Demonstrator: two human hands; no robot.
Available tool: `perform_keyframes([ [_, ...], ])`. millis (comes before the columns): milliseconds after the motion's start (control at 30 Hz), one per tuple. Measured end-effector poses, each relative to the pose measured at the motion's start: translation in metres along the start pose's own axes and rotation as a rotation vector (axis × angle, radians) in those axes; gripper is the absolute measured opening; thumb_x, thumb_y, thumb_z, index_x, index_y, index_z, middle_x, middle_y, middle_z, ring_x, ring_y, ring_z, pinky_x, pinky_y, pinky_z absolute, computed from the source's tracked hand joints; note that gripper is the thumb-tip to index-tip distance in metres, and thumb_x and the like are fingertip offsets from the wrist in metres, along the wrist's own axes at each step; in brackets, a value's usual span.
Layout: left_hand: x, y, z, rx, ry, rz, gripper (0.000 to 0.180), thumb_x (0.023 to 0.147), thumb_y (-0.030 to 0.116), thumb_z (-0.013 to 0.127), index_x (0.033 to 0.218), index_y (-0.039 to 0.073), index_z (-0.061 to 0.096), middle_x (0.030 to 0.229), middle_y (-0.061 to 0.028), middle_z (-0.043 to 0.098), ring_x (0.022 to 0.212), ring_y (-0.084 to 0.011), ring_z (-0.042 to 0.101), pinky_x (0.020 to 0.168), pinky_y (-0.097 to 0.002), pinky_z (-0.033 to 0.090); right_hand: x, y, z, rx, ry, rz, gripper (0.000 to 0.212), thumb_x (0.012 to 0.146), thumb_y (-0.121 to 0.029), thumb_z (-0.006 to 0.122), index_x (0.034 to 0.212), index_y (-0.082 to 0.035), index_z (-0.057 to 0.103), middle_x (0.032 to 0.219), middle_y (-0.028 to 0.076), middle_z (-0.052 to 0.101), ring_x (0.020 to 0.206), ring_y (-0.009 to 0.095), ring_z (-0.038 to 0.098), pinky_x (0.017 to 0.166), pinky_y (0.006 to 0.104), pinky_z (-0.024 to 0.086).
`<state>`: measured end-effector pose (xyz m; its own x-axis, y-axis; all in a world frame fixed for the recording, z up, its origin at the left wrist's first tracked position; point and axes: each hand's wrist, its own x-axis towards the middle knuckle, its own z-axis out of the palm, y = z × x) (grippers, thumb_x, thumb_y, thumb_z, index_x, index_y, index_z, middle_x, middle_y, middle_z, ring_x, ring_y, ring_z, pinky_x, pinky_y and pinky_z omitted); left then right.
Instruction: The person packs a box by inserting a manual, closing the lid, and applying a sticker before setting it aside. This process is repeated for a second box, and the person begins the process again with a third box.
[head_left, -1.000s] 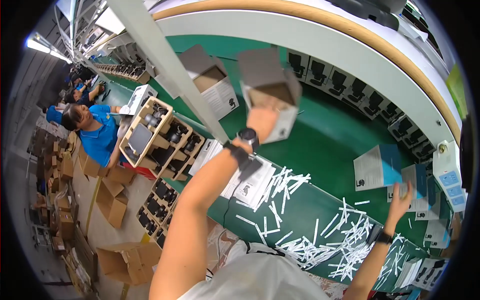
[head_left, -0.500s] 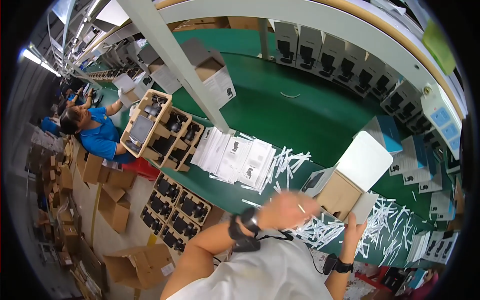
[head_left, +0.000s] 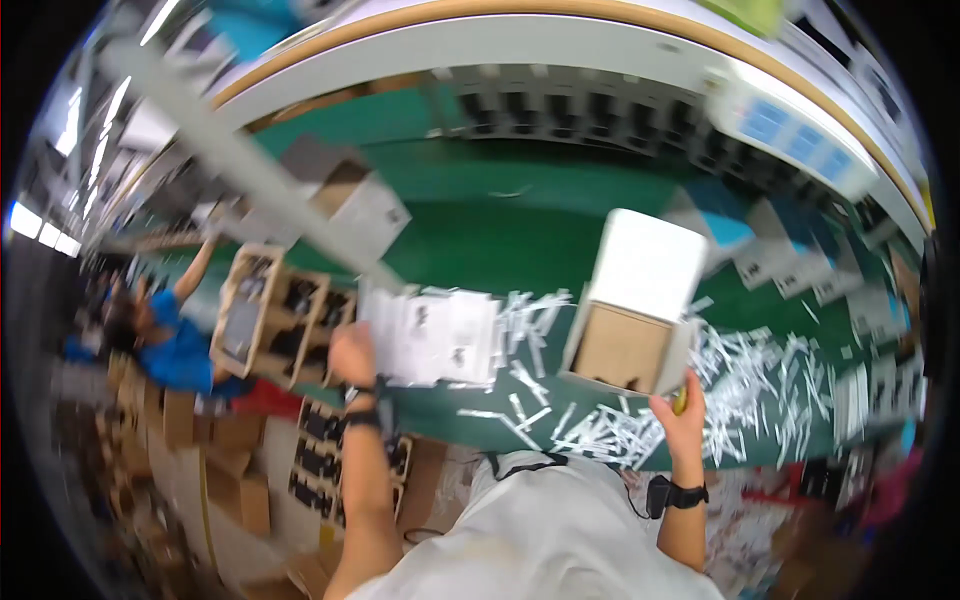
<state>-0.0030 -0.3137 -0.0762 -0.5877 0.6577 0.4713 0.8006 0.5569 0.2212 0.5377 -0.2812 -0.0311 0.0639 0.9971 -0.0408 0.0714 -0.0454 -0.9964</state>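
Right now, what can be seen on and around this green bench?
box: one, white with brown inside, open, by right hand
leaflets: a stack, white, at left hand
paper strips: many, white, scattered on bench
bench: one, green
tray: one, tan, dark parts inside, left edge
open carton: one, white, far left
co-worker: one, blue shirt, left
left hand: on leaflets
right hand: at box, something yellow in it

- Left hand (head_left: 352,355) reaches forward and left, arm nearly straight, dark band on the wrist, fingers blurred
- Right hand (head_left: 680,412) is raised, forearm upright, fingers curled in a grip, dark band on the wrist
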Motion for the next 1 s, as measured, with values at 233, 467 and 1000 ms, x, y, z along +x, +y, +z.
perform_keyframes([
  [233, -0.087, 0.198, -0.128, -1.332, -0.083, 0.099, 0.05, 0.084, -0.004, 0.067, 0.131, -0.013, 0.049, 0.121, -0.022, 0.064, 0.104, -0.0284, 0.067, 0.09, -0.0406, 0.055, -0.015, 0.004, 0.002, -0.063, 0.067, 0.09, 0.024, 0.089, -0.003, 0.069, 0.11, 0.001, 0.061, 0.092, 0.001, 0.064, 0.078, 0.005, 0.055, 0.069, 0.0204, 0.045],
  [467, -0.099, 0.277, -0.065, -0.982, -0.101, 0.418, 0.021, 0.074, -0.001, 0.071, 0.094, -0.004, 0.065, 0.091, -0.0153, 0.064, 0.087, -0.0373, 0.061, 0.078, -0.0414, 0.05, -0.024, -0.013, -0.002, -0.068, 0.048, 0.154, 0.017, 0.098, -0.01, 0.058, 0.111, 0.0, 0.063, 0.094, 0.004, 0.067, 0.078, 0.006, 0.056, 0.068, 0.0213, 0.045],
  [1000, -0.1, 0.269, -0.074, -1.13, -0.356, 0.319, 0.069, 0.079, 0.003, 0.069, 0.14, 0.001, 0.035, 0.128, -0.0159, 0.048, 0.107, -0.0253, 0.055, 0.089, -0.0344, 0.045, 0.01, -0.046, -0.016, -0.248, -0.039, 0.01, 0.02, 0.094, -0.005, 0.06, 0.113, 0.0, 0.065, 0.075, -0.001, 0.057, 0.062, 0.006, 0.047, 0.058, 0.0212, 0.039],
])
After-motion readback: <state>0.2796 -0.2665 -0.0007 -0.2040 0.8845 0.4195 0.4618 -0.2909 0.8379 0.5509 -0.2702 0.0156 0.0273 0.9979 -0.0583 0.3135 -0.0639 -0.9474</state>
